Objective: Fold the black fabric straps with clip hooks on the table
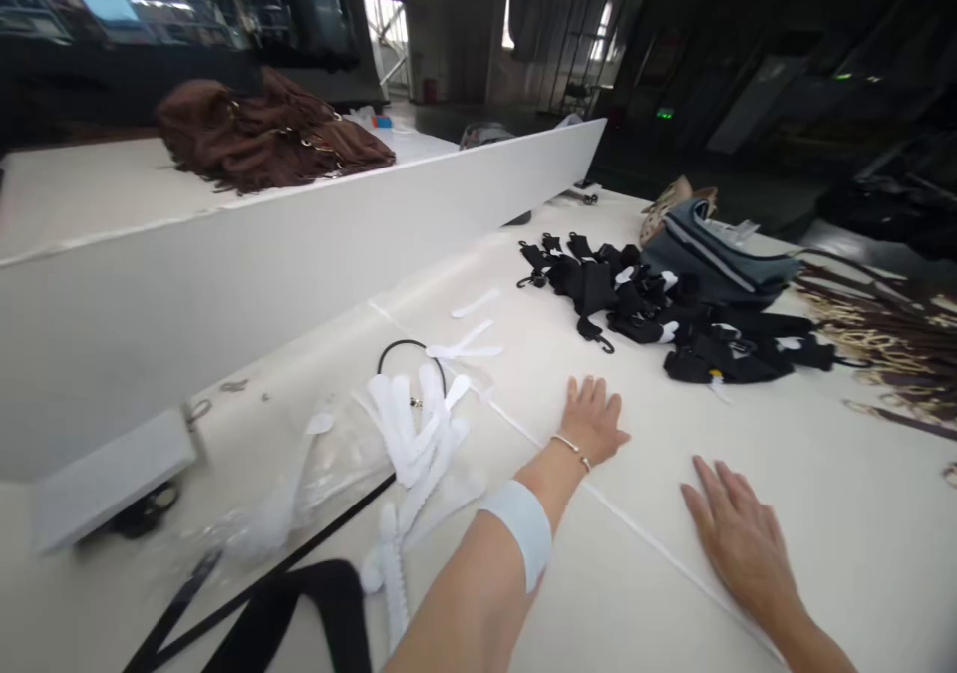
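Note:
My left hand (594, 422) rests palm down on the white table (643, 593), fingers spread, with a thin bracelet at the wrist and a pale band on the forearm. Nothing is in it. To its right and nearer me, my right hand (740, 533) is also palm down and holds nothing, its fingers stretched out. Left of my left arm lies a loose pile of white strips with rounded ends (411, 429). Beyond both hands is a heap of folded black straps with hooks (635, 299), some with white tabs.
A low white partition (336, 239) runs along the far left, with brown bags (261, 135) behind it. Black strap (329, 593) and clear plastic (329, 474) lie at left. A dark grey-blue bag (718, 254) and brown straps with gold chain (889, 339) are at right.

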{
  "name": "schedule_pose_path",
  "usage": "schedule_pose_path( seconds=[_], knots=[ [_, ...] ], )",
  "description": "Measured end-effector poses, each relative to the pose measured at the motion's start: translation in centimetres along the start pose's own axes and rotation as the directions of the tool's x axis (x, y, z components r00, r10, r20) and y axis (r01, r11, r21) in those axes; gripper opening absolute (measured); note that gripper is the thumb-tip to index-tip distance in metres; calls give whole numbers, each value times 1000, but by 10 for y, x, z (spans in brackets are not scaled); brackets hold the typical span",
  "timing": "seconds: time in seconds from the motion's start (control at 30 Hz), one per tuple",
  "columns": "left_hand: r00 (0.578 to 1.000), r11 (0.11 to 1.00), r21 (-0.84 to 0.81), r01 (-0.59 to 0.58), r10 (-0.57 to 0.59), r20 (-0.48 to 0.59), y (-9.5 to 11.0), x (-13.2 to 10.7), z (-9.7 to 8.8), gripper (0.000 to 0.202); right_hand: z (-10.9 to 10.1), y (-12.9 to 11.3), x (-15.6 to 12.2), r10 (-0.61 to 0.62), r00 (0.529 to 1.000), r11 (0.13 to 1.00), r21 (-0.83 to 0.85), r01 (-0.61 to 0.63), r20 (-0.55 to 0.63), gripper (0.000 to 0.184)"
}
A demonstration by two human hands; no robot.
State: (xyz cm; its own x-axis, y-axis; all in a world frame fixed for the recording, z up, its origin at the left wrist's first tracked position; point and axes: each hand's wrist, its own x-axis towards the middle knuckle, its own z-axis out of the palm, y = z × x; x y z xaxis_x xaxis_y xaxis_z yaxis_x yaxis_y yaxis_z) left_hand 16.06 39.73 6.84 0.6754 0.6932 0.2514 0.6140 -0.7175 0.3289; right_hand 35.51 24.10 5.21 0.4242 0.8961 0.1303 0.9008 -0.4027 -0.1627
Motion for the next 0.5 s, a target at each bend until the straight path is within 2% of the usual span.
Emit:
schedule_pose_path(
  seconds=[0.1, 0.17, 0.27, 0.33, 0.37, 0.43, 0.47, 0.5],
  knots=[
    [994, 999, 49, 12, -17, 108, 16, -37, -17, 66, -8, -15, -11, 105, 988, 994, -1, -106, 116, 86],
    [987, 997, 72, 8, -19, 159, 30, -75, -30, 65, -9, -27, -37, 130, 981, 991, -1, -131, 143, 90],
    [966, 997, 73, -3, -16, 259, 47, -147, -55, 57, -3, -34, -102, 31, 993, 1000, 3, -31, 117, 91],
    [954, 999, 34, -34, 22, 298, 51, -206, -76, 44, 2, -26, -155, -65, 994, 998, 12, 64, 88, 87],
    [959, 999, 14, -41, 36, 280, 50, -239, -87, 37, 4, -16, -183, -110, 991, 994, 21, 109, 76, 83],
    [991, 1000, -4, 22, -21, 131, 42, -307, -112, 33, 8, 8, -241, -216, 973, 976, 49, 213, 80, 76],
    [992, 993, 12, 119, -120, 49, 36, -341, -124, 33, 9, 22, -271, -275, 957, 961, 65, 270, 94, 73],
    [967, 966, 44, 254, -254, -10, 28, -375, -136, 34, 11, 35, -300, -320, 941, 946, 78, 313, 106, 71]
  ],
)
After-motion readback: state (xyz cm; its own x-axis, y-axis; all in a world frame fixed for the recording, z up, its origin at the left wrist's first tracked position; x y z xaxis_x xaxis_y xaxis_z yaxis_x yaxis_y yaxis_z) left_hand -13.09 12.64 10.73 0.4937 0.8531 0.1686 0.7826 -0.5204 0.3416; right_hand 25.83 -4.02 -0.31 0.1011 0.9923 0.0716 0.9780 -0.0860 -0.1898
